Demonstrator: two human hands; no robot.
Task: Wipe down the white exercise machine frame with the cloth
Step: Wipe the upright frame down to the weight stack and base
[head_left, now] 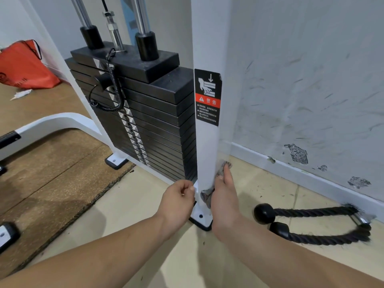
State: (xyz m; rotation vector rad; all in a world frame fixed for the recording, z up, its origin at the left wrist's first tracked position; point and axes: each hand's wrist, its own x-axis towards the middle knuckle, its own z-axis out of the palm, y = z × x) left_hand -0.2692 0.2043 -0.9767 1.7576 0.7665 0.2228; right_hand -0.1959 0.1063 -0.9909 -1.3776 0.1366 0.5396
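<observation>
Low on the white frame post (207,142), the cloth (206,196) lies pressed under the right hand (225,201), whose fingers are straight; the left hand (178,199) curls just beside the post, its hold unclear.

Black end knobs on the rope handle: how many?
2: upper knob lies right of the right hand; lower knob beside it, nearer the camera. None appear hidden.
</observation>
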